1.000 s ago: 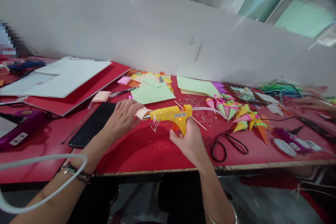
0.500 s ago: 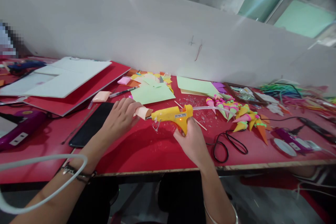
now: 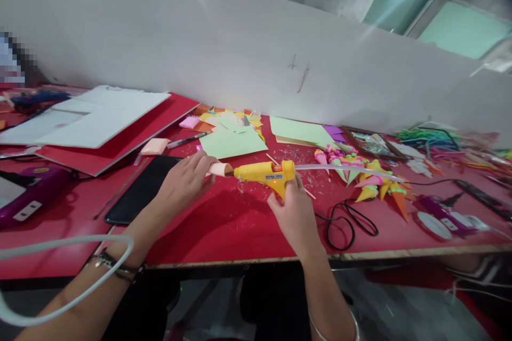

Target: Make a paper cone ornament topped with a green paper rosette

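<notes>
My right hand (image 3: 294, 213) is wrapped round the handle of a yellow hot glue gun (image 3: 260, 172), whose nozzle points left. A long clear glue stick (image 3: 340, 167) sticks out of its back end. My left hand (image 3: 186, 181) pinches a rolled piece of peach paper (image 3: 220, 169); the fingertips are partly hidden behind the hand. The nozzle tip sits at the open end of the roll. Thin glue strings hang under the nozzle. Below my left hand lies a black phone-like slab (image 3: 136, 197).
Small paper cones (image 3: 370, 178) lie in a pile on the right, near a looped black cable (image 3: 346, 224). Green paper sheets (image 3: 234, 143) and scraps are at the back. White boards (image 3: 112, 117) rest on the left, above a purple power strip (image 3: 38, 194). Another purple strip (image 3: 444, 213) is at right.
The glue gun has shifted slightly right, and more of its clear glue stick shows extending to the right. The peach roll looks turned a little, its end now around the nozzle tip.
</notes>
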